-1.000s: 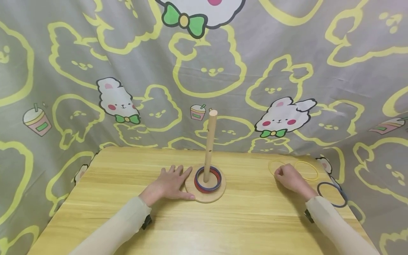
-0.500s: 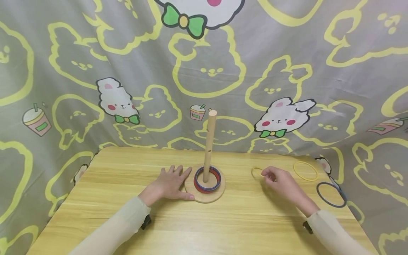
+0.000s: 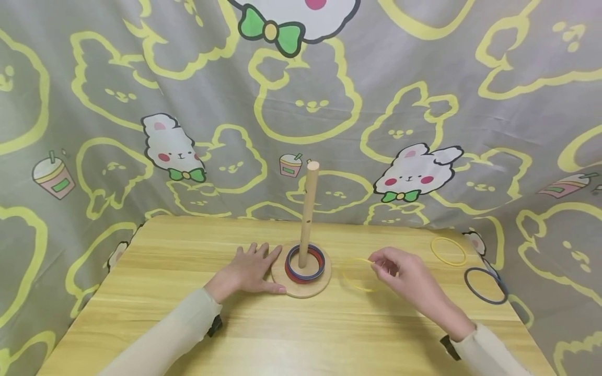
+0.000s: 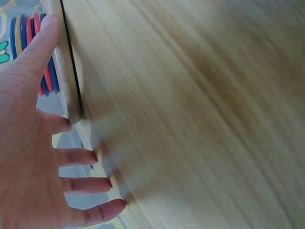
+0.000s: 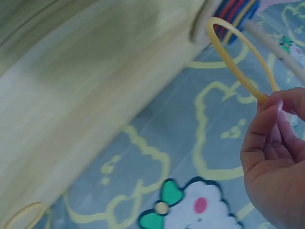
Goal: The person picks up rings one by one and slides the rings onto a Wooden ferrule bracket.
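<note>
A wooden peg [image 3: 308,209] stands upright on a round wooden base [image 3: 308,291] in mid-table. Several blue, red and yellow rings [image 4: 36,24] are stacked around its foot. My left hand [image 3: 246,274] lies spread at the base's left side, its thumb and forefinger touching the rim; in the left wrist view the fingers are straight. To the right of the base, my right hand [image 3: 406,271] pinches a thin yellow ring [image 5: 232,63] between thumb and fingertips. That ring is held tilted above the table, pointing toward the peg, and looks slightly blurred in the head view.
Another yellow ring [image 3: 455,265] lies at the table's back right. Near the right edge is a dark blue ring [image 3: 491,302], with part of another behind it. A grey patterned curtain [image 3: 310,125] hangs along the back and sides of the wooden table [image 3: 291,339].
My right hand has lifted a yellow ring from the table's back right and carried it left toward the peg. My left hand has stayed at the base.
</note>
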Action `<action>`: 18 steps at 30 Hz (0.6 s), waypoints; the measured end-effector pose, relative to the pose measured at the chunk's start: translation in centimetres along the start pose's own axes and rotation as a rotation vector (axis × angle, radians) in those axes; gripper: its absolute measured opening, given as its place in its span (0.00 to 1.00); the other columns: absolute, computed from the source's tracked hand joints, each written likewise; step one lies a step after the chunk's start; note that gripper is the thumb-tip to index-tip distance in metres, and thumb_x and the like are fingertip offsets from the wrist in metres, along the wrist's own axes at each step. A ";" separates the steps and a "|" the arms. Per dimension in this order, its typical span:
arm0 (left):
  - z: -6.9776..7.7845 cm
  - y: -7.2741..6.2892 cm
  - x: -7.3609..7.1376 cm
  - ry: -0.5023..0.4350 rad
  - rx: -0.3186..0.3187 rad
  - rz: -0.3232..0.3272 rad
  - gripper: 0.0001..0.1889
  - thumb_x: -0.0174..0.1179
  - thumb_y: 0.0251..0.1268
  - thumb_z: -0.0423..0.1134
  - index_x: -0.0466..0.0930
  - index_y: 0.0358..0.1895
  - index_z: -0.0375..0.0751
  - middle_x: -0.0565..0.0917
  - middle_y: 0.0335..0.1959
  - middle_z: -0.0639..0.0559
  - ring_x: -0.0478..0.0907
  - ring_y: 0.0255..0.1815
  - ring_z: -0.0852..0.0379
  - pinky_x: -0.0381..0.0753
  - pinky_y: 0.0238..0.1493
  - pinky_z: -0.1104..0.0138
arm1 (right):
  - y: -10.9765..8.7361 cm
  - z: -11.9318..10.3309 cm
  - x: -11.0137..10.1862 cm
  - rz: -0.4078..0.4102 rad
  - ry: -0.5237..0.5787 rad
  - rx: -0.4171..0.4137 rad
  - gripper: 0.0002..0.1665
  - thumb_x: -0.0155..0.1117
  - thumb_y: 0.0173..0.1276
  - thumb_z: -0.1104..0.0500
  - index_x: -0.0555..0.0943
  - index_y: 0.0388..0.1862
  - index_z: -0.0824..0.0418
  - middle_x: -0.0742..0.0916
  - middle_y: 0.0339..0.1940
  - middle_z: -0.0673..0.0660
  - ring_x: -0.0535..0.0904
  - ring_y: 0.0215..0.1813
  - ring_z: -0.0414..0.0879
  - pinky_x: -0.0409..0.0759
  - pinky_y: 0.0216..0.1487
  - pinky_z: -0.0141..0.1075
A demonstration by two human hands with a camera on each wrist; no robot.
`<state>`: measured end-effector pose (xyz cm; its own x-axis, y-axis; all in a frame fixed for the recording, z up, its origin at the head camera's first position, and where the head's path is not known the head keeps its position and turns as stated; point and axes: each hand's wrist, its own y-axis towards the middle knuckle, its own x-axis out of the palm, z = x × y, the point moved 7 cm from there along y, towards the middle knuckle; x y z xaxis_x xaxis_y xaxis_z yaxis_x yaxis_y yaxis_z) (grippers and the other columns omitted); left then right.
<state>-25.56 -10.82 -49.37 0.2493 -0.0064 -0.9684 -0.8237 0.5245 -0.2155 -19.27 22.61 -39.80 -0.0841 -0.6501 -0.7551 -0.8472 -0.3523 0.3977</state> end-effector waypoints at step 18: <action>0.1 -0.1 0.0 0.021 0.001 0.012 0.62 0.61 0.62 0.83 0.57 0.89 0.44 0.65 0.81 0.30 0.64 0.77 0.24 0.66 0.65 0.23 | 2.5 -8.7 -3.8 0.185 0.090 -0.180 0.16 0.72 0.74 0.71 0.87 0.52 0.53 0.84 0.31 0.36 0.81 0.32 0.35 0.72 0.21 0.27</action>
<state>-25.40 -10.80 -49.30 0.2284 -0.0180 -0.9734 -0.8261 0.5255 -0.2035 -16.47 18.33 -31.41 -0.1753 -0.7689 -0.6149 -0.7140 -0.3307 0.6171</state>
